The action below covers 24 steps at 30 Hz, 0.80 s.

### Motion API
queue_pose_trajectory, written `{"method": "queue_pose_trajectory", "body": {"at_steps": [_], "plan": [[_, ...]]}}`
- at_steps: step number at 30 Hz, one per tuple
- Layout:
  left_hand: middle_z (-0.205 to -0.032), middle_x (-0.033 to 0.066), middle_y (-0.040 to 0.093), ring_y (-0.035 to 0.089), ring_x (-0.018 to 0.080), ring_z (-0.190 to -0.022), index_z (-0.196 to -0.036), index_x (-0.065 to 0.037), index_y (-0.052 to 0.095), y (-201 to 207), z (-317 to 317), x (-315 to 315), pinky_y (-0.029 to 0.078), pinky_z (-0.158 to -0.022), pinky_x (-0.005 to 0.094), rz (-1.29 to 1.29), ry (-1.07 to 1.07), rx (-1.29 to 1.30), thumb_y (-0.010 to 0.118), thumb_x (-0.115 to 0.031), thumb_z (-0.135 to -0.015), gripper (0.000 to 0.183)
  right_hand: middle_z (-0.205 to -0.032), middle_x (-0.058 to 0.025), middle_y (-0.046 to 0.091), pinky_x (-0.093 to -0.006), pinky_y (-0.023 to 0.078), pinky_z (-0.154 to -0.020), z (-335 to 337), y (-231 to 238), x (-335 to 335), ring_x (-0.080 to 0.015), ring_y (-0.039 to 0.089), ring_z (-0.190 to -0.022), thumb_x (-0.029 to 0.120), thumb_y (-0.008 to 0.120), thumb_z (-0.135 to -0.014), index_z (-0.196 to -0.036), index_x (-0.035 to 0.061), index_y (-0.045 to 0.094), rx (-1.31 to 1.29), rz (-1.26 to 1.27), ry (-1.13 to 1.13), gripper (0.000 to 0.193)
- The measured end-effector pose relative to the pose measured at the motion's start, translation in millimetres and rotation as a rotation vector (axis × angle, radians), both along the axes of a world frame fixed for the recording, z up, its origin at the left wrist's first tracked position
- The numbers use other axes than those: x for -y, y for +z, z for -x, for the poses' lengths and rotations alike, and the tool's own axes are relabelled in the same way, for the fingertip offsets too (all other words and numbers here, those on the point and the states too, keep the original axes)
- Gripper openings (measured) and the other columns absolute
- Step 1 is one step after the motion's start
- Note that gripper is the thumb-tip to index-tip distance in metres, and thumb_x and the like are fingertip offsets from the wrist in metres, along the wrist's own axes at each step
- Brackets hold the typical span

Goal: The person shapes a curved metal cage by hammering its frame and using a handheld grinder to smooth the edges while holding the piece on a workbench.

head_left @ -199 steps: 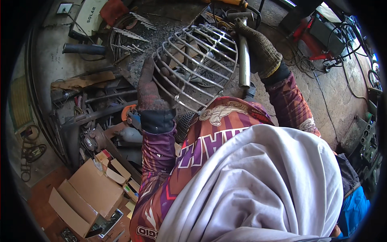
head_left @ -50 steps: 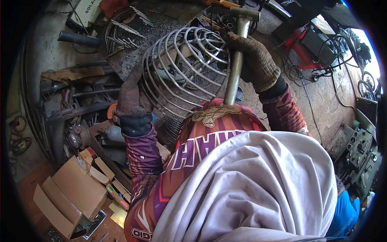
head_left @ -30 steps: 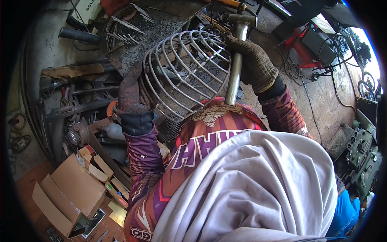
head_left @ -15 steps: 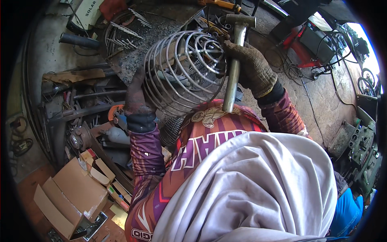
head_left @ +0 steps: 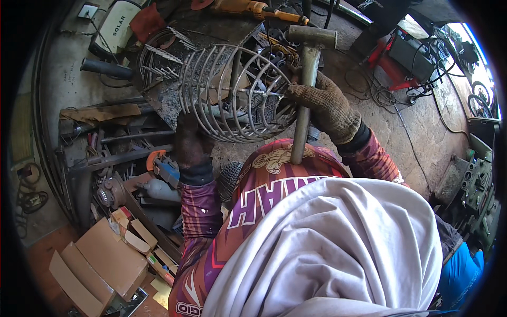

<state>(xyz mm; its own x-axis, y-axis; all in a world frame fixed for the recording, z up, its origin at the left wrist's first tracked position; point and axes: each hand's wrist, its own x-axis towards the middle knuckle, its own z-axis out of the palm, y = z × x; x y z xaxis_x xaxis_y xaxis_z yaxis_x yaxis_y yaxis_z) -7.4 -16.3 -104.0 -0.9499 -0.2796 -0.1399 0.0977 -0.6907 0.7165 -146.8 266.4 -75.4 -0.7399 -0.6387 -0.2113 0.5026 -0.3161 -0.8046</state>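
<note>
A round cage of bent metal rods is held up between my hands, its curved rings lying side by side. My left hand, dark and dirty, grips the cage's lower left edge; its fingertips are partly hidden. In a brown knit glove, my right hand is closed round the handle of a metal hammer. The hammer's head points up and away, and the handle's end reaches toward my chest. The right thumb and fingers also meet the right end of the cage.
Behind the cage is a worktop with grey grit and thin rods. An orange power tool lies at the far edge. Metal scraps and an open cardboard box are at the left. Cables and a green machine are on the right.
The cage has turned in my hands, so its ringed right end faces me less. My left hand has shifted a little down and right; the hammer stays in my right hand.
</note>
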Motion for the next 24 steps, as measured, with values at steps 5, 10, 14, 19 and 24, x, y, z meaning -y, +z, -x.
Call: {"method": "queue_pose_trajectory", "body": {"at_steps": [5, 10, 14, 19, 24], "plan": [[-0.105, 0.0086, 0.069, 0.069, 0.0227, -0.090, -0.115, -0.008, 0.062, -8.3, 1.8, -3.6, 0.059, -0.079, 0.0406, 0.057, 0.101, 0.015, 0.057, -0.031, -0.097, 0.030, -0.095, -0.0039, 0.062, -0.0266, 0.051, -0.071, 0.8, 2.1, 4.2, -0.0135, 0.062, -0.079, 0.015, 0.073, -0.085, -0.114, 0.0039, 0.054, 0.014, -0.031, 0.029, 0.036], [-0.110, 0.0063, 0.067, 0.067, 0.0189, -0.094, -0.116, -0.009, 0.061, -1.9, 5.1, -9.4, 0.059, -0.079, 0.0350, 0.185, 0.284, 0.165, 0.055, -0.036, -0.098, 0.033, -0.094, -0.0048, 0.062, -0.0275, 0.053, -0.071, 3.1, -0.8, 8.0, -0.0144, 0.063, -0.080, 0.014, 0.071, -0.086, -0.110, 0.0037, 0.055, 0.032, -0.017, 0.040, 0.031], [-0.115, 0.0065, 0.065, 0.065, 0.0198, -0.098, -0.121, -0.009, 0.058, 12.4, 10.8, -7.7, 0.057, -0.080, 0.0353, 0.282, 0.343, 0.276, 0.052, -0.040, -0.099, 0.039, -0.091, -0.0080, 0.066, -0.0303, 0.055, -0.074, 15.4, -12.8, 9.9, -0.0167, 0.065, -0.081, 0.020, 0.070, -0.089, -0.111, 0.0011, 0.057, 0.006, -0.035, 0.041, 0.032], [-0.124, 0.0093, 0.061, 0.062, 0.0262, -0.106, -0.129, -0.007, 0.054, 7.1, 4.7, 20.2, 0.052, -0.092, 0.0435, 0.230, 0.337, 0.189, 0.048, -0.043, -0.099, 0.047, -0.084, -0.0052, 0.063, -0.0283, 0.054, -0.061, 35.4, -13.1, 12.1, -0.0144, 0.062, -0.067, 0.024, 0.066, -0.092, -0.109, 0.0001, 0.057, 0.069, -0.216, 0.060, 0.031], [-0.102, 0.0105, 0.066, 0.066, 0.0206, -0.084, -0.114, -0.004, 0.058, 19.5, -1.4, 19.1, 0.054, -0.071, 0.0329, 0.668, 0.540, 0.231, 0.054, -0.035, -0.095, 0.037, -0.077, -0.0031, 0.060, -0.0264, 0.050, -0.053, 52.9, -43.7, -7.2, -0.0113, 0.058, -0.060, 0.031, 0.067, -0.091, -0.105, 0.0009, 0.059, -0.103, -0.564, 0.129, 0.034]]}}
